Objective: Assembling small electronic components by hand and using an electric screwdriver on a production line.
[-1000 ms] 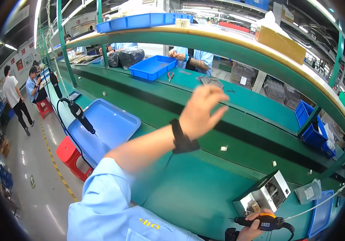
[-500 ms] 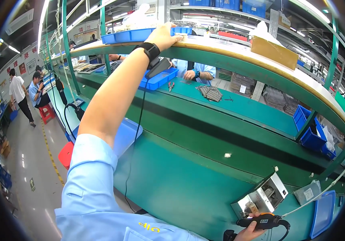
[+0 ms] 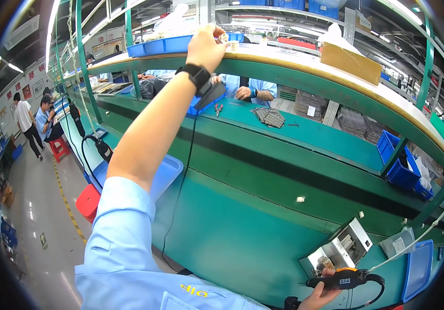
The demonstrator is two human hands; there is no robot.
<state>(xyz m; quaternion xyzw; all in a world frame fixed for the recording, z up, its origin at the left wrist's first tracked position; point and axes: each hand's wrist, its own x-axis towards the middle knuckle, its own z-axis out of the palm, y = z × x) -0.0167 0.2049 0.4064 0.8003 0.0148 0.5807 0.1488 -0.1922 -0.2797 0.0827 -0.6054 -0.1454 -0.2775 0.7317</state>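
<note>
My left hand (image 3: 205, 49) is raised to the shelf at the top, its fingers closed around a small cream-coloured round piece (image 3: 224, 38). Just below it, a similar small cream-coloured piece (image 3: 234, 46) stands on the shelf's edge. A blue tray (image 3: 161, 47) lies left of that hand, with whitish stuff and a clear plastic bag in it. At the lower right my right hand (image 3: 321, 294) grips a black and orange electric screwdriver (image 3: 347, 279), its tip pointing left. Right behind it stands an open-topped metal box (image 3: 342, 247), which looks like a screw feeder.
A green bench (image 3: 232, 227) spreads below the wooden-topped shelf (image 3: 284, 54). A blue tray (image 3: 166, 174) lies under my left arm, another (image 3: 418, 271) at the right. Across the bench, a co-worker's hand (image 3: 243, 93) is near red-handled pliers (image 3: 218, 109) and dark flat parts (image 3: 268, 117).
My left hand has lifted slightly and drawn back from the tray, the small round piece now showing in its fingers. My right hand keeps the screwdriver in nearly the same place.
</note>
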